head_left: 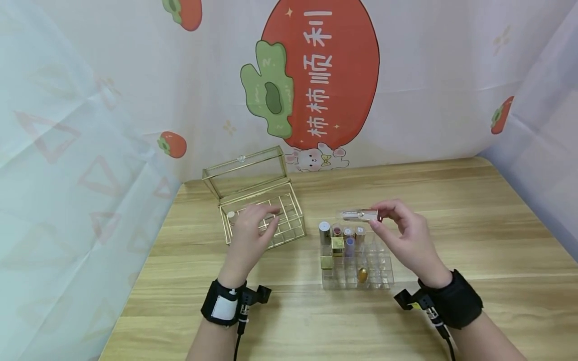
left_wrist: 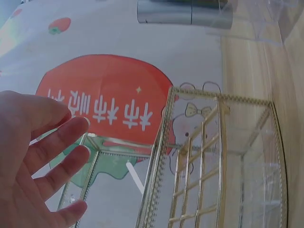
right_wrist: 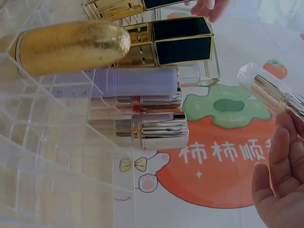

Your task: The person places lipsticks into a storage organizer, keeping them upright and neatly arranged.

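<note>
My right hand (head_left: 411, 240) pinches a silvery lipstick tube (head_left: 358, 215) with a clear end between thumb and fingers. It lies sideways above the back of a clear acrylic lipstick organizer (head_left: 379, 278); the right wrist view shows the clear end of the same tube (right_wrist: 273, 90) pointing away from the fingers. Over the gold-framed glass box (head_left: 295, 225) is my left hand (head_left: 250, 230), its fingers loosely bent and nothing between them. That box has its lid (head_left: 246, 175) raised and a gold grid inside. One round pale-topped tube (head_left: 231, 214) stands in its left part, beside the hand.
Several lipsticks stand in the organizer, among them a purple tube (right_wrist: 142, 81), a gold rounded tube (right_wrist: 73, 45) and a black-and-gold square one (right_wrist: 183, 42). Behind the wooden table (head_left: 316, 326) hangs a white cloth (head_left: 424, 75) with persimmon prints.
</note>
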